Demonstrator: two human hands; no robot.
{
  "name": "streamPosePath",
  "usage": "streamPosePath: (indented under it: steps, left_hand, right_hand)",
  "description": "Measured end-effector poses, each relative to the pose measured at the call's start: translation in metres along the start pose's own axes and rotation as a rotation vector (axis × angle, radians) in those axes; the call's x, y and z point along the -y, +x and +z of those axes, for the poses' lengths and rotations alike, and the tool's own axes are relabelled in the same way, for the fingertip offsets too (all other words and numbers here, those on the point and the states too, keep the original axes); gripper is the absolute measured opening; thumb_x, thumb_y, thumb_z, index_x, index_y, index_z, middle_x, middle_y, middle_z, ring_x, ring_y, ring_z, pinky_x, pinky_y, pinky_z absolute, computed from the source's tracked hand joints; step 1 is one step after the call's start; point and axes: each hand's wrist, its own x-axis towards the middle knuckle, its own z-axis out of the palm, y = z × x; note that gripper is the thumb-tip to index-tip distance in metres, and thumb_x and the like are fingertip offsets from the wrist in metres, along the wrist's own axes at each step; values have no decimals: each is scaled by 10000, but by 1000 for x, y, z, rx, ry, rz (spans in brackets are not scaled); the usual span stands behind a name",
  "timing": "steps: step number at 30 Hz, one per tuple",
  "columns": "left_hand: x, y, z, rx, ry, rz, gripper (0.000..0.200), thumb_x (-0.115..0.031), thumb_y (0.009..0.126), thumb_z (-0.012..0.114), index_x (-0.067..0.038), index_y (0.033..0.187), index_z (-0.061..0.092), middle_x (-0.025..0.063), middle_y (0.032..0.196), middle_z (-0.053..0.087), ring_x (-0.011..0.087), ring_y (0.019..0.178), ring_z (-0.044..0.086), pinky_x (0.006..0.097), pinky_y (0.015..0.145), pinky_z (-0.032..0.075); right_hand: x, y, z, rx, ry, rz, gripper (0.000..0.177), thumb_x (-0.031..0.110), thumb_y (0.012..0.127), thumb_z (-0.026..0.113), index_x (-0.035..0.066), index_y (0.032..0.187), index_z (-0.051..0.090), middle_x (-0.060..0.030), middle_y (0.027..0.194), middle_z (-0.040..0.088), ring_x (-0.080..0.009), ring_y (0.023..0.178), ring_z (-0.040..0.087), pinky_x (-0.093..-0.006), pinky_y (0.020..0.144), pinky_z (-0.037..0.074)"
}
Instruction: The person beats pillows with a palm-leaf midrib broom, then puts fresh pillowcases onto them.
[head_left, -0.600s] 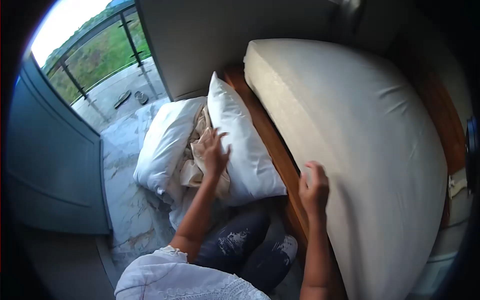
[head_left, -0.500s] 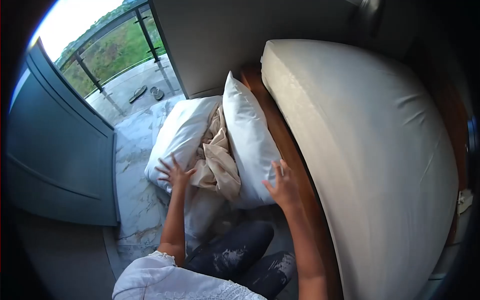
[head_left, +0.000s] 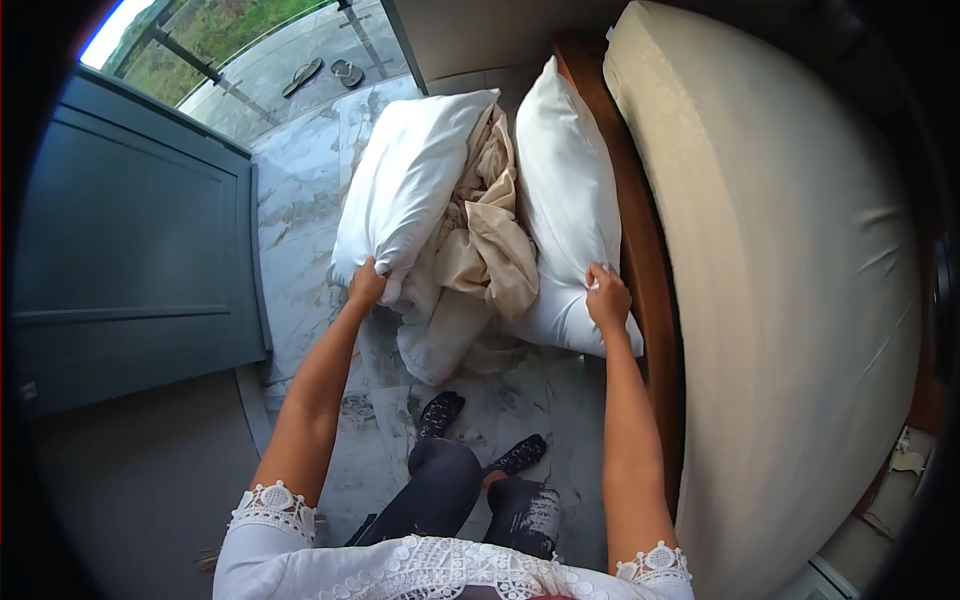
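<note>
White pillow (head_left: pixel 410 165) (creased) in each hand (head_left: pixel 367 284)

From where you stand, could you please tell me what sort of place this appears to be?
Probably a bedroom opening onto a balcony: a thick cream fabric-covered mattress lies on a brown wooden bed frame, a plump white pillow is beside it, and a dark metal railing shows outside.

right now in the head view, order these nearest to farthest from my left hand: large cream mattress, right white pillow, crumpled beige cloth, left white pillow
1. Left white pillow, gripped in the left hand
2. Crumpled beige cloth, between the pillows
3. Right white pillow, right of the cloth
4. Large cream mattress, farthest to the right
</note>
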Motion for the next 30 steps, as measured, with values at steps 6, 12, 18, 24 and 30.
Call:
streamPosePath:
  steps: [6,12,18,24,30]
  left_hand:
    - [-9,-46,-148,-98,-442,222,297,-205,699,576,-49,952,589,206,842,595,366,823,558,383,711,422]
    - [-9,-186,-340,-200,-914,235,310,-28,632,515,62,922,577,97,788,609,165,720,538,272,693,418]
    - [-61,-283,-424,203,-1085,284,296,2,553,557,29,843,612,35,739,598,130,672,530,251,641,417]
    - [-131,-267,-457,281,-1183,444,376,29,463,623,22,839,622,16,706,601,126,628,528,240,621,420]
    - [-281,-287,-504,-8,-1016,840,218,22,465,660,6,661,566,2,623,564,105,554,502,234,555,403]
  right_hand:
    - [98,-127,-176,-39,-144,86,103,33,627,572,78,617,480,-126,786,561,-321,609,536,-414,507,413]
    - [207,-248,-402,-333,-114,366,118,-48,584,499,20,542,412,-177,578,447,-366,536,466,-416,478,359]
    - [244,-239,-574,-750,104,477,375,-116,539,578,41,545,238,-73,517,256,-226,482,288,-323,497,275]
    - [141,-172,-588,-1217,300,398,395,-32,671,613,54,580,239,-4,562,221,-131,539,215,-225,529,264]
    - [26,-72,-521,-980,286,644,309,181,738,634,79,954,438,-77,922,493,-178,774,464,-301,658,407]
